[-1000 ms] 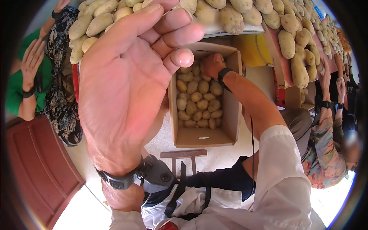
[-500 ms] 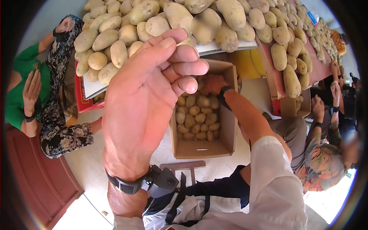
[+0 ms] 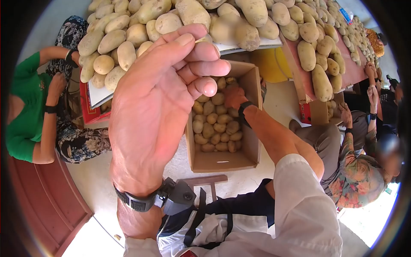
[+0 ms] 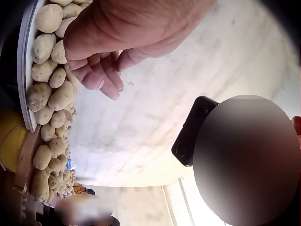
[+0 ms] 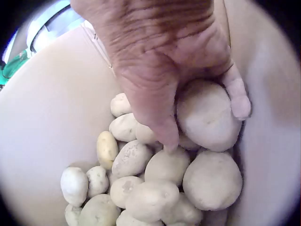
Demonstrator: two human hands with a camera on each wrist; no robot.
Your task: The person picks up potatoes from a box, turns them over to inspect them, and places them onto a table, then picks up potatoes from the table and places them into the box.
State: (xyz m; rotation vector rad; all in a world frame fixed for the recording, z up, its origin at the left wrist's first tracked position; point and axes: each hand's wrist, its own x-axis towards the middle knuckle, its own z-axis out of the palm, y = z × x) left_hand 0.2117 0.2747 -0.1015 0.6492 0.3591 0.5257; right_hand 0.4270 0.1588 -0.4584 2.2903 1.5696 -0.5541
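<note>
In the head view my left hand (image 3: 147, 103) is raised palm up in the foreground, its fingers loosely bent and holding nothing. The left wrist view shows the same hand (image 4: 134, 35) beside the heaped potatoes. My right hand (image 3: 234, 97) reaches down into a cardboard box (image 3: 224, 165), among several potatoes (image 3: 214, 122) at its far right side. From the right wrist, that hand (image 5: 160, 66) grips a large round potato (image 5: 207, 117) between thumb and fingers, close to the box wall. Smaller potatoes (image 5: 150, 200) lie just below it.
Heaped potatoes (image 3: 115, 38) cover the board behind the box, and more lie along the reddish tabletop (image 3: 295, 55) at right. A yellow bucket (image 3: 276, 66) stands under the edge. People sit on both sides, one in a green top (image 3: 30, 113).
The head view has shifted, showing more of the potato heap than a second ago. My left hand stays raised; my right hand remains in the box. The person in green has moved their arms.
</note>
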